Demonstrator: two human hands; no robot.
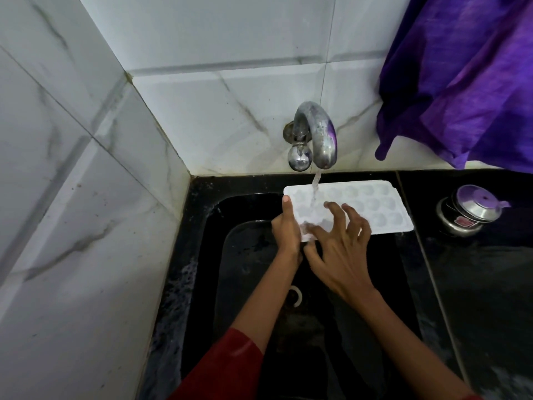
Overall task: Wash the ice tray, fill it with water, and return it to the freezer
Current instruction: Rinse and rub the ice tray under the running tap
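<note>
Ice tray under running tap, over back edge of black sink.
Left hand gripping tray's left end; right hand spread, fingertips on tray's compartments.

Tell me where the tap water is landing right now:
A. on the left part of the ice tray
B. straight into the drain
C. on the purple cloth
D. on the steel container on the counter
A: the stream from the tap falls onto the left part of the white ice tray, close to the left hand that grips that end.
</note>
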